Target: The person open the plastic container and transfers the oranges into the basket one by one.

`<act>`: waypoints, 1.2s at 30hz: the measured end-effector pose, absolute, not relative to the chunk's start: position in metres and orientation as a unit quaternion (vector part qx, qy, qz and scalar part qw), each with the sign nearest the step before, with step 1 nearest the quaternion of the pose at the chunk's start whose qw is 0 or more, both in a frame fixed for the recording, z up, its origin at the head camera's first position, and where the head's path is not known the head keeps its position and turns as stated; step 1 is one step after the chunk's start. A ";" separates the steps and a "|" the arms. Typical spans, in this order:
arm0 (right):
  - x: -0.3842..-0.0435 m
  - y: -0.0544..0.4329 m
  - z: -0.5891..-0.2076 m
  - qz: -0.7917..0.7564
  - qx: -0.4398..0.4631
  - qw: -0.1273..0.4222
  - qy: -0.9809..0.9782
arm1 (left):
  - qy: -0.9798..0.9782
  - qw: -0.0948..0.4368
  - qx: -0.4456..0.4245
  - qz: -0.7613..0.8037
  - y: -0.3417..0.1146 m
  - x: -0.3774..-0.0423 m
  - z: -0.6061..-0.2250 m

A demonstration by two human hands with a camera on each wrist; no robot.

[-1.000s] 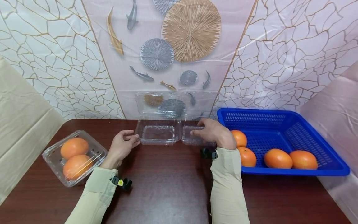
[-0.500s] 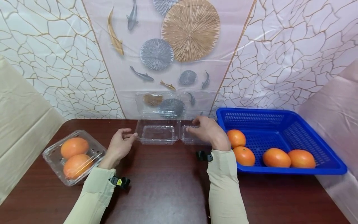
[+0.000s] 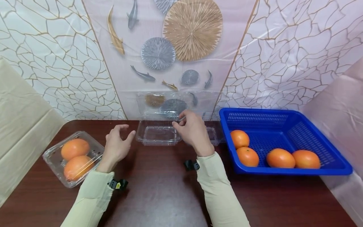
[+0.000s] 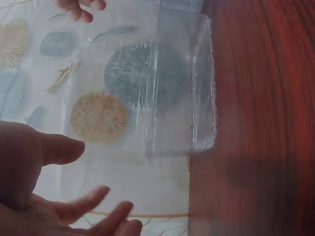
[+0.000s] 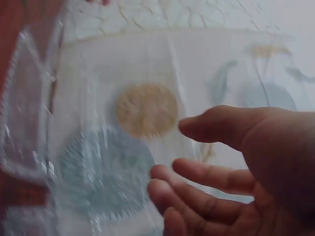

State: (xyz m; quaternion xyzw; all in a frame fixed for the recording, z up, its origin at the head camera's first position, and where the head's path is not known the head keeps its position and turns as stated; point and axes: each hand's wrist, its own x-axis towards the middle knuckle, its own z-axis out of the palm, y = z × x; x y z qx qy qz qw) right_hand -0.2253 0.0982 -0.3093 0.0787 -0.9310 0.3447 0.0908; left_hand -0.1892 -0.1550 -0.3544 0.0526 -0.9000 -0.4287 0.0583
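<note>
Two clear plastic clamshell boxes stand side by side at the back of the table, their lids raised against the wall. Just left of the left clamshell box [image 3: 158,134] is my left hand [image 3: 117,146], thumb and fingers spread and holding nothing. My right hand [image 3: 193,130] hovers in front of the place where the boxes meet, partly hiding the right clamshell box [image 3: 214,132]. In the right wrist view its fingers [image 5: 211,174] are loosely bent with nothing between them. The left wrist view shows the left box's clear tray [image 4: 204,88] apart from my left hand.
A closed clear clamshell [image 3: 52,157] with two orange fruits [image 3: 75,150] sits at the left. At the right, a blue plastic basket [image 3: 283,171] holds several orange fruits [image 3: 280,158]. A patterned sheet [image 3: 158,25] covers the wall behind the brown table [image 3: 164,189].
My right hand has moved left, from over the right clamshell box toward the left one. My left hand has drawn back from the left box's edge and spread its fingers.
</note>
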 end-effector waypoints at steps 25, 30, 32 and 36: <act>-0.211 0.043 -0.345 0.338 0.216 0.162 -0.901 | -0.897 0.220 0.074 -0.375 -0.215 -0.172 -0.347; -0.207 0.036 -0.356 0.322 0.238 0.149 -0.904 | -0.907 0.210 0.073 -0.357 -0.230 -0.171 -0.351; -0.204 0.033 -0.359 0.321 0.242 0.141 -0.905 | -0.910 0.206 0.075 -0.351 -0.236 -0.170 -0.353; -0.200 0.023 -0.363 0.320 0.253 0.119 -0.905 | -0.915 0.200 0.090 -0.339 -0.250 -0.169 -0.354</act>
